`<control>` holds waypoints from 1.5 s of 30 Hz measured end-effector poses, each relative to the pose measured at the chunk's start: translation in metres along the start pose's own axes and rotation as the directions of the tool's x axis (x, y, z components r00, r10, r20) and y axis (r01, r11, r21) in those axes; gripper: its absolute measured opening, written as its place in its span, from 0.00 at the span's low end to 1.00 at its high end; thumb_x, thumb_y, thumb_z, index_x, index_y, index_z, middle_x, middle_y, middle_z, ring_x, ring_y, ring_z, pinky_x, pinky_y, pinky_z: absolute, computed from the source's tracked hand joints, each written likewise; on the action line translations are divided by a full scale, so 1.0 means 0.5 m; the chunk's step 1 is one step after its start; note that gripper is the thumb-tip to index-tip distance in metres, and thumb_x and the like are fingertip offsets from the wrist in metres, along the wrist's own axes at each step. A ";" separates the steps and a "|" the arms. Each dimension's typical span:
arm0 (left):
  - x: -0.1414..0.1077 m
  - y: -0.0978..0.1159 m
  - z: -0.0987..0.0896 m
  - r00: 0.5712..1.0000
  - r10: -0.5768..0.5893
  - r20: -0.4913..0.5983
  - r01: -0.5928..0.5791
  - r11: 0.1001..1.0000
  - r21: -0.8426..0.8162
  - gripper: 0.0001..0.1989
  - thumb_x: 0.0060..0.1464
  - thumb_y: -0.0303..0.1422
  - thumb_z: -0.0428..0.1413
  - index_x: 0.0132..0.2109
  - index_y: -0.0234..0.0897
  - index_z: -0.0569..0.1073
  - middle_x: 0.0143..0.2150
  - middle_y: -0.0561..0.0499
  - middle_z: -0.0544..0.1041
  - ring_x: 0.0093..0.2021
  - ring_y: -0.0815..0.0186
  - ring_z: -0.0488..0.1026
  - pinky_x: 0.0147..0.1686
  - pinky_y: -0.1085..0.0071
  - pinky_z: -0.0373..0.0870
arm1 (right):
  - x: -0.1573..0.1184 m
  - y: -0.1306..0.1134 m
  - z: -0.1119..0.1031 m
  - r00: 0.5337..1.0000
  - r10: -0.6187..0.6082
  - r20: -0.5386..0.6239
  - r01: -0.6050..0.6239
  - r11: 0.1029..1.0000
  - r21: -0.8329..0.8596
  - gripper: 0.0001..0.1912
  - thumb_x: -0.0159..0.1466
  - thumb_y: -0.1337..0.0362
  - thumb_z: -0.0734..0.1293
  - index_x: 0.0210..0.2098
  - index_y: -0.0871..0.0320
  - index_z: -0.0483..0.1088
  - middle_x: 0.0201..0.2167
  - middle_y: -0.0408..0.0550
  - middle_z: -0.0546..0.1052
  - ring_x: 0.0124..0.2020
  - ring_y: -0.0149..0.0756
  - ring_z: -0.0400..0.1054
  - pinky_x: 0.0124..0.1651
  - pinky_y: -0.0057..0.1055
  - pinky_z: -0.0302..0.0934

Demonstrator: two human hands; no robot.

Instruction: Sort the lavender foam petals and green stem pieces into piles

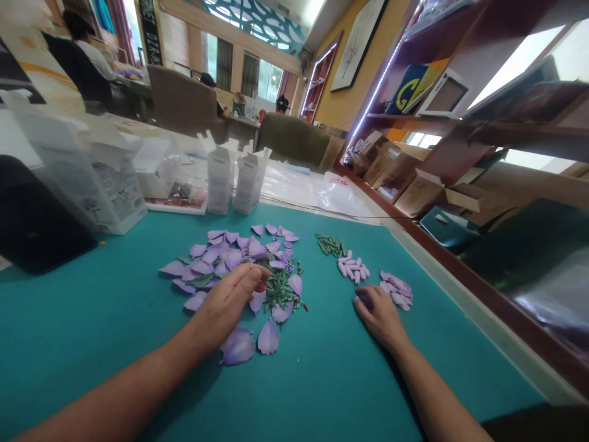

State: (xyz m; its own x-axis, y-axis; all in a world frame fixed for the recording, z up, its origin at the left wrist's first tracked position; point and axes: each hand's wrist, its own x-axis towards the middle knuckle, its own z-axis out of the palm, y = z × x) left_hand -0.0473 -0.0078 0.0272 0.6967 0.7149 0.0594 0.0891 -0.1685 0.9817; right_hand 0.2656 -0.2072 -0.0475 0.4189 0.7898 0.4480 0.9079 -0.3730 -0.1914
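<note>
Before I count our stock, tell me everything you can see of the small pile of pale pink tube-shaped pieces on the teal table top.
The pale pink tube-shaped pieces are short, matte, round-ended rods that look like soft foam, though the material cannot be confirmed. They lie in a small loose heap, pointing in different directions, on the teal table top. The pile sits between a bundle of green strips and a heap of lilac petals. The right hand is just below it, apparently not touching it.

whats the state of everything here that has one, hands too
left hand: fingers pinched together above the petals
right hand: resting on the mat, fingertips on a purple piece
purple petals: scattered in a loose pile
pale pink rolled pieces: heaped together
white cartons: upright, top flaps open
cardboard boxes: flaps open
</note>
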 end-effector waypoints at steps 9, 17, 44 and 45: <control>0.001 -0.007 -0.003 0.999 0.021 0.025 -0.022 0.999 0.042 0.29 0.58 0.57 0.42 0.43 0.39 0.75 0.40 0.46 0.76 0.42 0.57 0.72 0.44 0.62 0.67 | 0.035 0.009 0.017 1.000 -0.029 0.000 0.029 1.000 0.008 0.17 0.63 0.56 0.60 0.42 0.60 0.72 0.42 0.58 0.74 0.44 0.47 0.69 0.49 0.43 0.63; -0.002 0.001 -0.004 0.998 0.035 0.050 -0.037 0.999 0.039 0.28 0.58 0.55 0.42 0.42 0.39 0.74 0.39 0.46 0.76 0.43 0.57 0.72 0.44 0.62 0.67 | 0.049 0.013 0.023 0.999 -0.033 -0.009 0.034 0.999 0.027 0.17 0.63 0.55 0.60 0.43 0.59 0.72 0.42 0.57 0.75 0.44 0.47 0.69 0.50 0.44 0.63; 0.020 0.023 -0.030 0.936 -0.343 -0.077 0.213 0.728 -0.652 0.09 0.56 0.36 0.52 0.34 0.34 0.70 0.29 0.53 0.72 0.23 0.75 0.67 0.25 0.78 0.62 | 0.208 -0.289 0.022 0.913 -0.376 0.160 0.325 0.905 0.275 0.09 0.64 0.65 0.62 0.37 0.54 0.75 0.35 0.48 0.76 0.39 0.40 0.69 0.43 0.34 0.61; 0.018 0.023 -0.029 0.932 -0.356 -0.065 0.228 0.717 -0.659 0.09 0.56 0.36 0.51 0.34 0.34 0.70 0.29 0.53 0.72 0.23 0.75 0.66 0.25 0.78 0.61 | 0.218 -0.304 0.030 0.908 -0.380 0.174 0.335 0.911 0.241 0.08 0.63 0.65 0.63 0.37 0.54 0.75 0.35 0.48 0.76 0.39 0.41 0.69 0.43 0.34 0.61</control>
State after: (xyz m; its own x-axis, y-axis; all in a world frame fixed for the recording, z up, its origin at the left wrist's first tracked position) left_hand -0.0501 0.0067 0.0418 0.5715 0.7705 -0.2822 -0.2466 0.4893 0.8365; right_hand 0.1734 -0.0571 0.0172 0.0382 0.9439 0.3281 0.9712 0.0423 -0.2346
